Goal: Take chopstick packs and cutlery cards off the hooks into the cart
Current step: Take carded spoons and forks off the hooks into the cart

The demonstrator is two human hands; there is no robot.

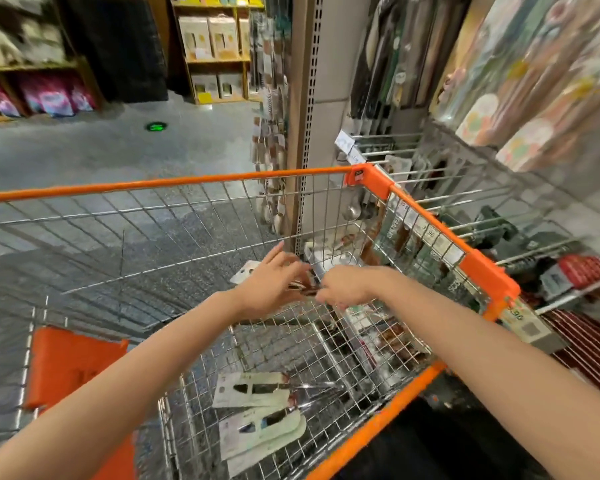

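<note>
Both bare hands meet low over the middle of the orange-rimmed wire shopping cart [368,178], and between them runs a blurred bundle of dark-and-pale carded packs [303,289], its long axis lying roughly crosswise, from one hand to the other. The left hand [271,282] has its fingers curled loosely round the bundle's left end, where a white card corner pokes out past the knuckles; the right hand [343,289] pinches the right end, though motion blur hides exactly how tight either grip is. The bundle sits above the cart floor, not on it, so the coming move looks like a straight drop or lowering, with both hands equally near. Nearer the person, two white cutlery cards with dark cut-outs [257,407] already lie flat on the wire floor, and further packs with brown contents [388,337] rest towards the right wall. The metal display hooks [465,195] holding more goods stand to the right, just beyond the cart's rim, closer to the right arm.
</note>
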